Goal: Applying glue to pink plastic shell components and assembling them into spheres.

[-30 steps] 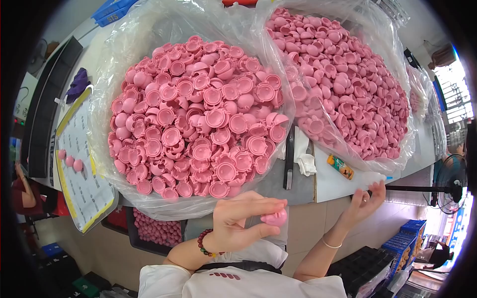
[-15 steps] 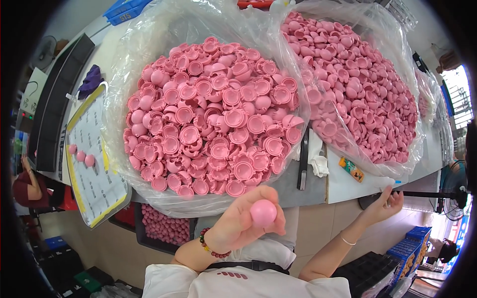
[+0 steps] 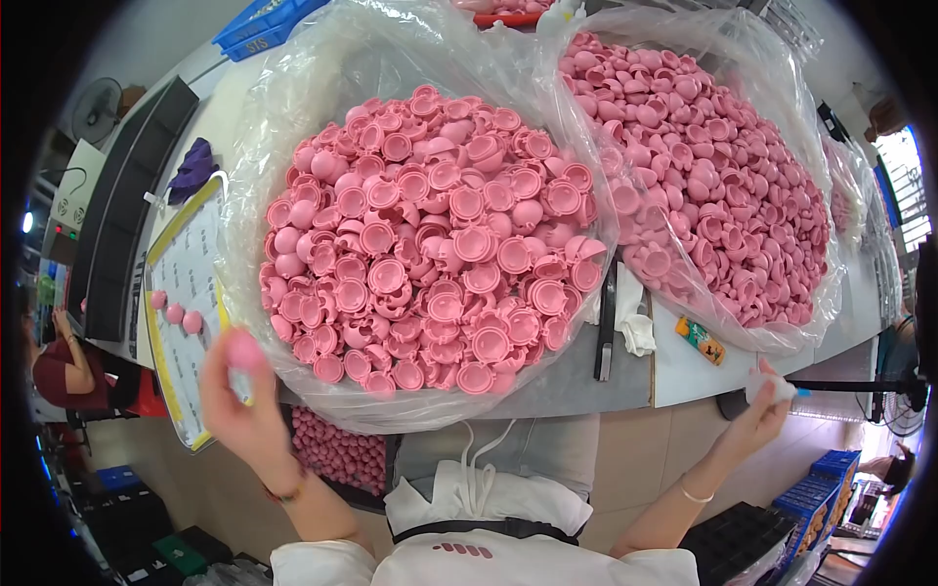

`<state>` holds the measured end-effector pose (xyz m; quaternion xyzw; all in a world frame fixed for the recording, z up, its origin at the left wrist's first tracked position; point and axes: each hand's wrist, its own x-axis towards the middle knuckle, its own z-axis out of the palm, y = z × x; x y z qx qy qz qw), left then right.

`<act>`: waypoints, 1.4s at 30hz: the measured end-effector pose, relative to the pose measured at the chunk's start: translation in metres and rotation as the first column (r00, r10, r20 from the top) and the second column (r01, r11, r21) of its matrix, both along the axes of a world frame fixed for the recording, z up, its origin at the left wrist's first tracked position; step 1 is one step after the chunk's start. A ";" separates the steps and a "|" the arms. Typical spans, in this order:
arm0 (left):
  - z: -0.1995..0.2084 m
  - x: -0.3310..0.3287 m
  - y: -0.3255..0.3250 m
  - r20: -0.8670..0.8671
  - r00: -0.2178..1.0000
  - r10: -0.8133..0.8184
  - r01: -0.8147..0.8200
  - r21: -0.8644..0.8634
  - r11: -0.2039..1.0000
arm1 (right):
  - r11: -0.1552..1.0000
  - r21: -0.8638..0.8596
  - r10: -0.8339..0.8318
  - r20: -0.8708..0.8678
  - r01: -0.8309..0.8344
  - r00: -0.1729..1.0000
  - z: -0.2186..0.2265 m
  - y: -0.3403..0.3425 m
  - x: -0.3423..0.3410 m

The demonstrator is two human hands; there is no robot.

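A smooth pink plastic ball (image 3: 244,352) is pinched in the raised fingers of my left hand (image 3: 246,418), slightly blurred. It is beside the yellow-edged board (image 3: 200,264) with white sheets on it, where a few pink balls (image 3: 175,313) lie in a short row. Out at the right table edge, my right hand (image 3: 750,422) is closed on a small white bottle (image 3: 772,390) with a blue tip. Between the hands lies a large heap of pink half-shells (image 3: 430,244) in a clear plastic bag (image 3: 256,146).
A second bag of pink half-shells (image 3: 713,195) fills the right side. Before it lie an orange-and-green packet (image 3: 700,340), white tissue (image 3: 637,327) and a black bar-shaped tool (image 3: 606,327). Below the table edge sits a bin of pink balls (image 3: 337,449). A blue crate (image 3: 264,29) stands far left.
My left hand has carried the pink ball left, from in front of my body to beside the board. My right hand, earlier open near the blue tip, now grips the white bottle.
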<state>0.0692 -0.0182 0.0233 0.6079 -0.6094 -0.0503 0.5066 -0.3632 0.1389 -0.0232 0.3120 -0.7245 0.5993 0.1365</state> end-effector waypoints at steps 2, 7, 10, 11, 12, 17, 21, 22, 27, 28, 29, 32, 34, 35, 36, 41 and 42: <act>0.002 0.028 -0.023 0.148 0.986 0.077 -0.085 0.052 0.995 | 0.998 -0.060 0.026 0.046 -0.023 0.999 0.008 -0.004 0.022; 0.009 -0.016 -0.030 0.198 0.980 -0.014 0.024 -0.046 0.999 | 0.957 -0.073 0.291 0.195 -0.282 0.937 0.012 -0.009 0.063; 0.010 -0.063 -0.027 0.362 0.866 -0.345 0.361 0.024 0.932 | 0.909 -0.073 0.414 0.268 -0.411 0.870 0.020 -0.018 0.082; 0.008 -0.072 -0.028 0.469 0.797 -0.381 0.336 0.182 0.924 | 0.913 -0.090 0.407 0.237 -0.398 0.882 0.022 -0.023 0.086; 0.006 -0.080 -0.028 0.559 0.711 -0.427 0.284 0.327 0.901 | 0.908 -0.090 0.418 0.270 -0.409 0.867 0.026 -0.026 0.087; 0.005 -0.069 -0.023 0.528 0.705 -0.473 0.295 0.387 0.873 | 0.879 -0.043 0.468 0.268 -0.474 0.842 0.026 -0.020 0.068; 0.007 -0.074 -0.021 0.508 0.725 -0.465 0.312 0.361 0.879 | 0.878 0.067 0.447 0.242 -0.474 0.861 0.022 -0.015 0.066; 0.007 -0.074 -0.020 0.491 0.731 -0.474 0.320 0.367 0.874 | 0.867 0.039 0.468 0.282 -0.497 0.838 0.023 -0.013 0.070; 0.017 -0.095 0.028 0.015 0.721 -0.693 0.692 0.052 0.720 | 0.805 0.041 0.570 0.224 -0.592 0.790 0.042 -0.030 0.092; 0.022 -0.110 0.040 -0.019 0.602 -0.798 0.798 0.058 0.600 | 0.762 0.055 0.626 0.193 -0.646 0.755 0.047 -0.035 0.101; 0.025 -0.128 0.053 -0.413 0.423 -0.807 0.891 0.028 0.452 | 0.704 0.064 0.692 0.160 -0.707 0.703 0.052 -0.043 0.113; 0.001 -0.151 0.062 -0.843 0.023 -0.538 0.955 -0.141 0.261 | 0.544 0.169 0.827 0.058 -0.822 0.559 0.063 -0.064 0.140; -0.007 -0.156 0.063 -0.922 -0.111 -0.370 0.952 -0.205 0.226 | 0.428 0.383 0.888 -0.011 -0.819 0.459 0.072 -0.069 0.132; -0.008 -0.153 0.055 -0.925 -0.155 -0.346 0.969 -0.211 0.131 | 0.422 0.387 0.891 -0.012 -0.820 0.453 0.077 -0.071 0.126; -0.009 -0.150 0.049 -0.928 -0.194 -0.318 0.975 -0.217 0.039 | 0.501 0.372 0.861 -0.122 -0.782 0.493 0.083 -0.071 0.116; -0.017 -0.129 0.056 -0.926 0.007 -0.378 0.929 -0.134 0.346 | 0.921 0.388 0.304 -0.769 0.033 0.562 0.130 -0.185 -0.023; -0.017 -0.128 0.060 -0.922 0.026 -0.387 0.914 -0.134 0.382 | 0.886 0.382 0.198 -0.825 0.264 0.529 0.124 -0.211 -0.076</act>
